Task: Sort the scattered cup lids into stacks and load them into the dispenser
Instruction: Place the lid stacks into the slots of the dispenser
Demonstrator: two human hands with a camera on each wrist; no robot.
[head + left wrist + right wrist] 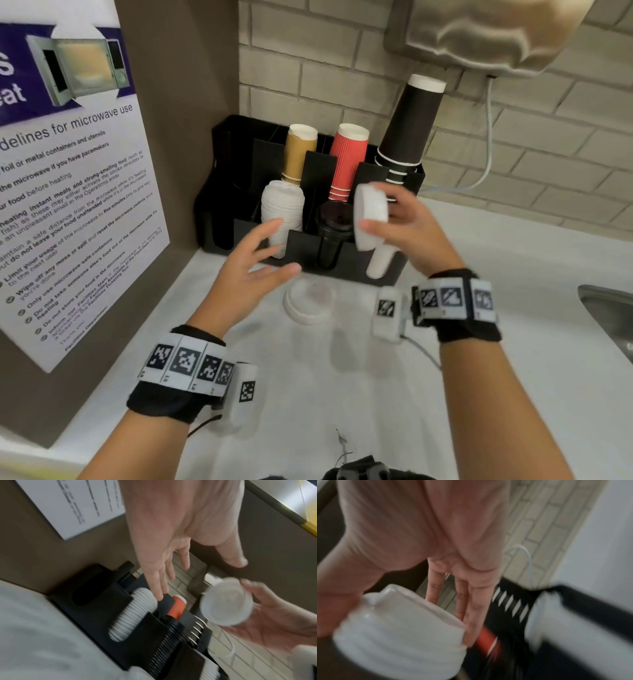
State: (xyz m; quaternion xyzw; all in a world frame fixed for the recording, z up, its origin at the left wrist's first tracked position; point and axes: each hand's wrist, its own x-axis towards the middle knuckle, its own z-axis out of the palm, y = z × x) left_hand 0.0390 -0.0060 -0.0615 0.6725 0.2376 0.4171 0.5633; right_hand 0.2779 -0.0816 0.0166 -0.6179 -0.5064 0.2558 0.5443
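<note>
Nearest the lens, your left hand (251, 274) sat low and left of centre in the head view, fingers spread wide and gripping nothing, hovering just in front of the black plastic compartmented dispenser (305, 246). Behind its fingertips, a tall stack of white ribbed plastic lids (281, 214) already filled a front slot; that stack leaned out of its slot, so a careless brush from those open fingers could have tipped it.

At the centre, below the dispenser, a short pile of white lids (307, 301) lay on the pale countertop (513, 377), not yet loaded.

To the right of centre, your right hand (407, 228) held a short stack of white domed plastic lids (370, 216) tilted on edge, thumb on one side and fingers on the other, above the front right slot. Gripped only at the rims and tipped so steeply, the stack could have fanned apart and dropped lids; with motion blur in both wrist views, a hurried entry might also have caught the slot wall.
</note>
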